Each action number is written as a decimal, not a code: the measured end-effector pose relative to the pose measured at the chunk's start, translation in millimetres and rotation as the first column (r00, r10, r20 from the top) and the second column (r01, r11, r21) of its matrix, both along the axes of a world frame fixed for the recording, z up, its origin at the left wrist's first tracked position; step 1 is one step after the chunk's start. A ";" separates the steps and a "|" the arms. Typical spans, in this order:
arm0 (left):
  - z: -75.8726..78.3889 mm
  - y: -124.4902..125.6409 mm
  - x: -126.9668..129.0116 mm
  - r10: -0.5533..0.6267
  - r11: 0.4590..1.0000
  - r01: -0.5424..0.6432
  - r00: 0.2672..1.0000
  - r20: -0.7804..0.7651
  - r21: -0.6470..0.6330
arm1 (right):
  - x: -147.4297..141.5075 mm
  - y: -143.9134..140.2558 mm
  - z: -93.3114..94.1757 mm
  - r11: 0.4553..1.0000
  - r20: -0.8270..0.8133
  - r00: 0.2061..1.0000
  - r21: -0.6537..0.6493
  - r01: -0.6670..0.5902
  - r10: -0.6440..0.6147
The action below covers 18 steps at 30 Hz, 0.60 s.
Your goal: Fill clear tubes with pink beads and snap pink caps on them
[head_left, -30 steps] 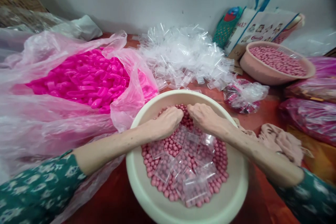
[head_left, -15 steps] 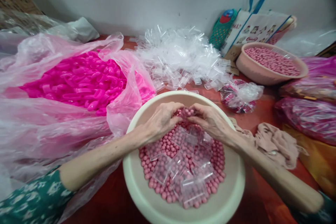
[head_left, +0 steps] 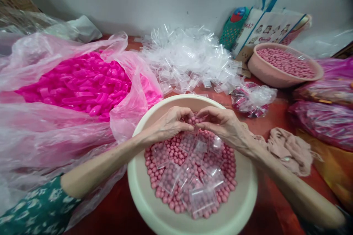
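A cream basin [head_left: 137, 194] holds a bed of round pink beads [head_left: 176, 152], with several small clear plastic sleeves [head_left: 203, 201] lying on top. Over the far part of the beads, my left hand [head_left: 173, 121] and my right hand [head_left: 220, 123] meet with bent fingers. Between their fingertips is a small cluster of pink beads [head_left: 194, 119], which looks to be in a clear plastic sleeve; the fingers partly hide it. Both hands are closed on this piece, one at each side.
Bright pink plastic pieces [head_left: 82, 84] fill an open pink bag [head_left: 129, 114] at left. Behind the basin lies a heap of clear sleeves [head_left: 190, 58]. At right are a second bead-filled basin [head_left: 271, 69], a knotted bag [head_left: 252, 99], a beige cloth [head_left: 289, 150] and purple-wrapped bundles [head_left: 322, 121].
The fingers of both hands have shifted slightly around the small bead-filled piece, and my right hand's fingers now arch higher over it. The sleeves in the basin lie as before.
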<state>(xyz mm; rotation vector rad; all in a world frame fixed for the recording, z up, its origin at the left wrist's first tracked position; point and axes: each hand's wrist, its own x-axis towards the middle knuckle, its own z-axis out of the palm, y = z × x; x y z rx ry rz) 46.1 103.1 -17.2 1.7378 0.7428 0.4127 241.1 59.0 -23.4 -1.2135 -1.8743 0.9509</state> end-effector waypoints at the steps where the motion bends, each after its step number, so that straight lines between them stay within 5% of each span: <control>1: 0.8 0.3 -0.1 -0.006 1.000 0.006 1.000 0.004 -0.007 | 1.1 0.1 -0.8 1.000 -0.020 0.999 -0.009 0.026 -0.026; 5: 0.0 1.2 0.6 -0.008 1.000 0.008 1.000 0.008 0.000 | -2.1 1.3 0.7 0.995 0.000 1.000 -0.099 -0.013 0.013; 8: -2.9 3.1 -1.4 0.114 0.966 -0.104 0.993 -0.032 0.235 | -9.0 7.8 3.0 0.999 0.189 0.981 0.000 0.041 -0.040; 11: -4.5 7.0 -9.2 0.315 0.744 -0.195 0.946 -0.078 0.639 | -15.0 22.1 -8.5 0.981 0.373 0.917 0.180 0.077 -0.141; 14: -6.1 9.8 -19.2 0.360 0.597 -0.025 0.901 -0.240 0.802 | -21.9 37.6 -34.2 0.982 0.418 0.904 0.191 0.013 -0.093; 18: -11.1 8.6 -24.4 0.276 0.592 0.213 0.853 -0.443 0.778 | -29.7 41.4 -56.9 0.976 0.438 0.899 0.199 -0.086 -0.010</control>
